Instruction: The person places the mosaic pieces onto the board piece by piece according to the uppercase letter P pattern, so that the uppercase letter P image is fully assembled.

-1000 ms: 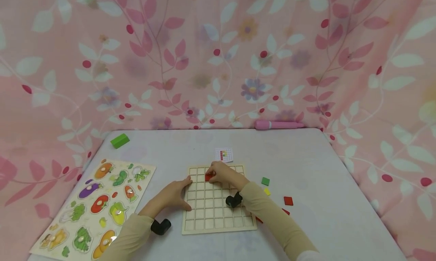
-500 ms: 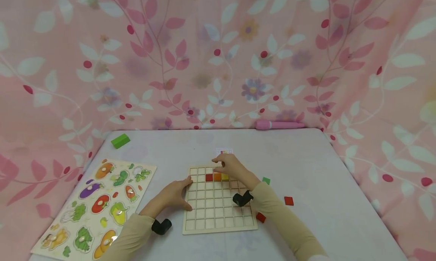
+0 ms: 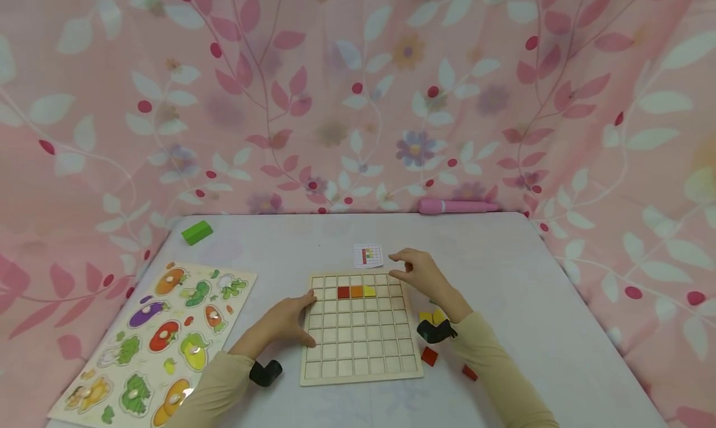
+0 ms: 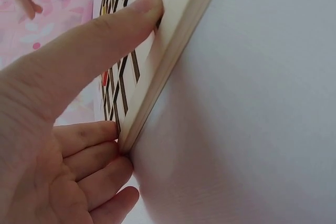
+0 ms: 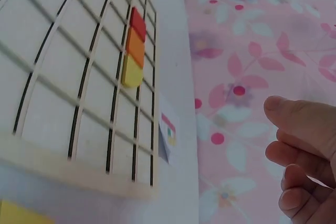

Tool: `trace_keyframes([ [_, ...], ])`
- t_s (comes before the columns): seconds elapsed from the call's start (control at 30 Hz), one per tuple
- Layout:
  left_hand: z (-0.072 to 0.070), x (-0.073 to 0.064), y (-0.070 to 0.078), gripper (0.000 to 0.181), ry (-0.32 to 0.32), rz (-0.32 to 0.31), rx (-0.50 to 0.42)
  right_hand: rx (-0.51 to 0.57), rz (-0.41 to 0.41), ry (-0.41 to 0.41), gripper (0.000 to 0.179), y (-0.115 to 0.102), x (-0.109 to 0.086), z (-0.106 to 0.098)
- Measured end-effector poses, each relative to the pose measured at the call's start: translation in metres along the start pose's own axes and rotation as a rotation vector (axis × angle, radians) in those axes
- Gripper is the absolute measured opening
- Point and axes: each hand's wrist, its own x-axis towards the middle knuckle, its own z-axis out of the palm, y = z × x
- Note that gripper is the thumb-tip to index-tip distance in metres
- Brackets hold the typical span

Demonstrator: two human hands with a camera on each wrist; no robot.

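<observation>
Board (image 3: 360, 340) with three tiles (image 3: 357, 291), left fingers (image 4: 86, 136) at its edge

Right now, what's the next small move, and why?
I'd probably lower the right-hand grip to the loose red tile just beside the board. That grip looks empty, the board shows only one red-orange-yellow row, and the printed card, though small, seems to show a red column, so red below red looks likely.
</observation>
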Motion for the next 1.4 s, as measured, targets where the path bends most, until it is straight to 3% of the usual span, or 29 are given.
trace_keyframes([
  [0.2,0.0,0.001,0.0,0.097,0.001,-0.008,0.001,-0.083,-0.012,0.006,0.033,0.004,-0.023,-0.026],
  [0.37,0.0,0.0,-0.002,0.098,-0.001,-0.016,-0.007,-0.1,0.025,-0.029,0.033,0.012,-0.043,-0.037],
  [0.57,0.002,-0.002,-0.004,0.097,-0.001,-0.005,-0.011,-0.112,0.167,-0.142,0.033,0.02,-0.076,-0.044],
  [0.93,0.004,-0.001,-0.004,0.099,0.001,-0.006,-0.04,-0.101,0.292,-0.201,0.03,0.025,-0.125,-0.047],
  [1.17,0.004,0.001,-0.006,0.099,0.017,0.015,-0.004,-0.082,0.341,-0.184,0.03,0.026,-0.14,-0.053],
  [1.4,0.004,0.001,-0.005,0.098,0.019,0.016,-0.027,-0.088,0.481,-0.221,0.037,0.027,-0.145,-0.052],
])
